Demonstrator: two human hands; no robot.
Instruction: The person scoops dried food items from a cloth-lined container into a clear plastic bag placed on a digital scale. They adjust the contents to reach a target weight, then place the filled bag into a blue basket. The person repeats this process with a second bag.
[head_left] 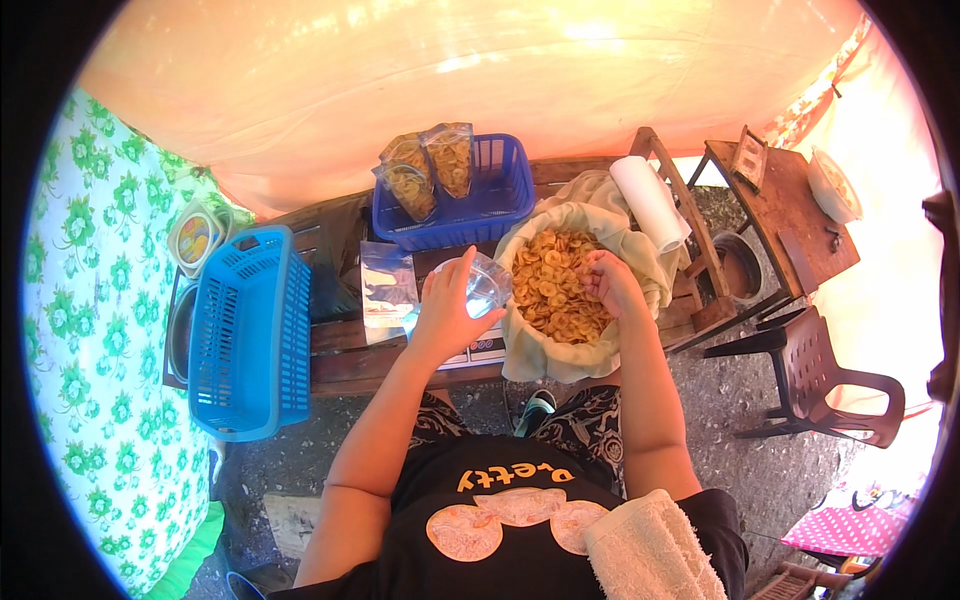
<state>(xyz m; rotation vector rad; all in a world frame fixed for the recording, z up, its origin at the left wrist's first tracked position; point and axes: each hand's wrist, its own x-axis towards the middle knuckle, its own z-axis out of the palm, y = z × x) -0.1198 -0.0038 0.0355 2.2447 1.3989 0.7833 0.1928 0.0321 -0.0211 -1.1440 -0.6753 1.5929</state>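
Observation:
My left hand is wrapped round a clear plastic pouch, whose mouth gapes toward the chips. Under the pouch, a scale shows only partly. A cloth-lined basin full of golden banana chips stands just to its right. My right hand is over the right side of the chips, fingers curled in and pinching at them. How many chips are in the fingers is hidden. Another clear pouch lies flat left of my left hand.
Behind stands a dark blue basket with several filled pouches. A light blue basket is at left. A white paper roll lies behind the basin. On the right are a wooden table and a brown plastic chair.

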